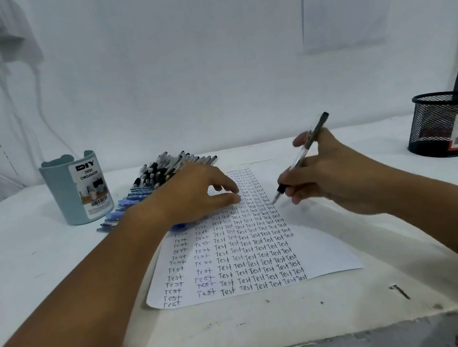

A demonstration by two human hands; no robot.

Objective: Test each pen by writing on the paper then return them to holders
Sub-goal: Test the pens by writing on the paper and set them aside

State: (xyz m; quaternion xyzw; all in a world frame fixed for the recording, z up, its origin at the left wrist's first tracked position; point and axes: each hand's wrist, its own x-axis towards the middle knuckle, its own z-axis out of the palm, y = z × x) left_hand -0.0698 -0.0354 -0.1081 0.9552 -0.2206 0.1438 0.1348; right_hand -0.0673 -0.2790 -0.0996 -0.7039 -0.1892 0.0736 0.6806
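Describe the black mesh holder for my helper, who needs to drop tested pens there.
Start at the white sheet of paper covered in "Test" words, then look past the right hand to the table's far right. The round black wire-mesh cup stands there alone, see-through, unlike the solid pale-blue desk organizer on the left.

Pale blue organizer [77,189], black mesh holder [443,123], white paper [322,251].

Two bare forearms are seen, uncovered from the lower frame edge up to the wrists; no sleeve cuff is shown anywhere behind the fingers. The left hand [194,192] and the right hand [334,174] are both ungloved. Short, unpainted nails are made out at the fingertips [236,199]. The wrists behind the fingers are bare too.
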